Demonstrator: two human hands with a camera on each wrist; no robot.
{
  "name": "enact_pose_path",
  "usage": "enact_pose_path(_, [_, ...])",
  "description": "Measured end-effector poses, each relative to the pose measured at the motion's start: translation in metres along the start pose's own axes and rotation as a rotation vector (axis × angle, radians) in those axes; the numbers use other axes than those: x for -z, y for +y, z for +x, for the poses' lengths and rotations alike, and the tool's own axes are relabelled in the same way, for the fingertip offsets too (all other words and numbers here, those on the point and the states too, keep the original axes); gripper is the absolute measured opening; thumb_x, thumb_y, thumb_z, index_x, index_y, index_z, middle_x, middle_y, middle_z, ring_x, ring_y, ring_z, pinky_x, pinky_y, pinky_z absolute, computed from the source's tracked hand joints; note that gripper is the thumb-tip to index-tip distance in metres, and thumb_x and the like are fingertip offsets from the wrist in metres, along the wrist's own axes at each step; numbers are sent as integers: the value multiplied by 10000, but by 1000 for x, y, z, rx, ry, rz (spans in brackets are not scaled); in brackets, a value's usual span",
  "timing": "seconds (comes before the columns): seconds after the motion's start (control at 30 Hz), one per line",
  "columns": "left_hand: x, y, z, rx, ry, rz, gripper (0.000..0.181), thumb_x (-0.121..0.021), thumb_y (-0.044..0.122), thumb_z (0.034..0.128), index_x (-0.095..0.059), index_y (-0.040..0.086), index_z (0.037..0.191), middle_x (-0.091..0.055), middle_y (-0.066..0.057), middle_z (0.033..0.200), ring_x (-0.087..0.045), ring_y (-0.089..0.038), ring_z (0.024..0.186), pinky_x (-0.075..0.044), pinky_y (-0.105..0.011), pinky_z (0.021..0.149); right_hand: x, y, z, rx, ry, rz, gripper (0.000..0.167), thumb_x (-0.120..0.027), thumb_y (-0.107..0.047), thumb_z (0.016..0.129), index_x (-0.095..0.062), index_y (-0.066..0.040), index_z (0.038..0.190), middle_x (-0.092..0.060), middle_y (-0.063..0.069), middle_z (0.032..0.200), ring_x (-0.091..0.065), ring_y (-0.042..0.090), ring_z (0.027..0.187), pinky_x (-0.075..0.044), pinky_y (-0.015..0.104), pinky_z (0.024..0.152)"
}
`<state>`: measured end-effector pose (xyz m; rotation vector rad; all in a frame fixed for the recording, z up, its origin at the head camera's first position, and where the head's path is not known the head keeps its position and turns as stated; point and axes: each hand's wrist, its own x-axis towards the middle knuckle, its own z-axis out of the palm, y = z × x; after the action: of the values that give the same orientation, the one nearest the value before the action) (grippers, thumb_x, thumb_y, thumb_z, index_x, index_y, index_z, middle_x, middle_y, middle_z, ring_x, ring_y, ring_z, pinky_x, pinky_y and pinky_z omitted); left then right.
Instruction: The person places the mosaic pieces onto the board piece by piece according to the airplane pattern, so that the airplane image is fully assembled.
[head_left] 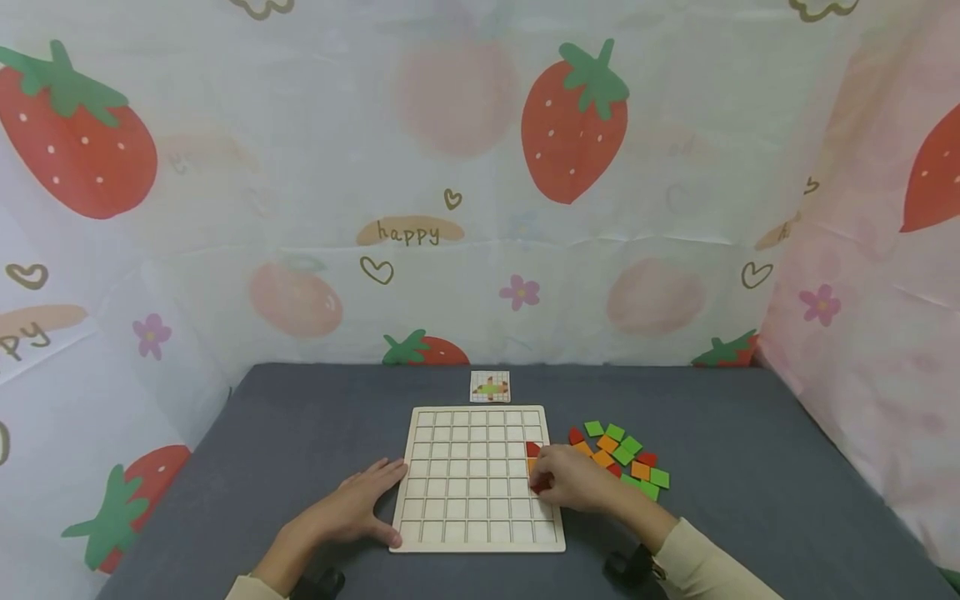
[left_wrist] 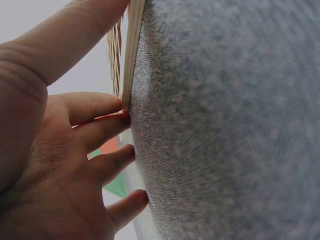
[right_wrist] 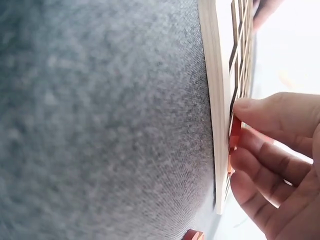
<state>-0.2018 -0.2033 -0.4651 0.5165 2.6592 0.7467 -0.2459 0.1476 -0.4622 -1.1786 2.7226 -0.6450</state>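
A pale wooden grid board (head_left: 477,509) lies flat on the dark table. My left hand (head_left: 356,504) rests along its left edge, fingers and thumb spread and fairly straight, thumb by the near left corner. At the board's right column, my right hand (head_left: 573,479) pinches a red tile (right_wrist: 235,127) between thumb and fingers, low over the grid. In that same column, beyond the fingertips, sit a red rounded tile (head_left: 533,448) and an orange tile (head_left: 532,466), the latter partly hidden by the hand.
Loose green, orange and red tiles (head_left: 623,456) lie scattered right of the board, some behind my right hand. A small picture card (head_left: 490,387) showing a coloured shape on a grid lies beyond the board's far edge. A strawberry-print curtain (head_left: 480,183) surrounds the table (head_left: 300,433).
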Motion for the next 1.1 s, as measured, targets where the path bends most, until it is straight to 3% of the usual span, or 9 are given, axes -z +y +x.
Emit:
enact_pose_path(0.3, [0, 0, 0, 1, -6, 0, 1024, -860, 371, 652, -383, -20, 1469, -370, -210, 1540, -239, -449, 1460, -213, -689, 1098, 0, 5, 1, 60, -45, -3, 157, -710, 9, 793, -752, -113, 882, -634, -36, 856, -486, 6, 748, -468, 170, 677])
enact_pose_path(0.53, [0, 0, 1, 4, -4, -5, 1020, -864, 359, 650, -386, -20, 1467, -371, -210, 1539, -238, -448, 1460, -209, -689, 1098, 1, 5, 0, 94, -13, 18, 191, -687, 59, 802, -737, -115, 864, -634, -11, 904, -523, 33, 786, -488, 171, 687])
enact_pose_path(0.77, [0, -1, -1, -7, 2, -6, 1021, -863, 357, 650, -384, -21, 1468, -371, -216, 1537, -240, -454, 1458, -207, -696, 1093, 2, 8, -2, 24, 25, 19, 159, -706, 53, 796, -749, -75, 880, -601, 0, 834, -483, 30, 698, -471, 173, 626])
enact_pose_path(0.9, [0, -1, -1, -5, 4, -9, 1019, -864, 352, 649, -386, -21, 1467, -372, -216, 1537, -240, -453, 1458, -207, -694, 1095, 1, 8, -1, 28, 30, 24, 153, -702, 55, 800, -753, -61, 886, -626, 5, 848, -510, 29, 714, -493, 175, 647])
enact_pose_path(1.1, [-1, -2, 1, -1, 0, -11, 1020, -864, 350, 647, -386, -21, 1467, -372, -214, 1537, -236, -453, 1460, -202, -691, 1099, 0, 9, -3, -19, 40, 136, 130, -716, 11, 820, -748, -69, 917, -630, -2, 880, -556, 46, 751, -510, 189, 663])
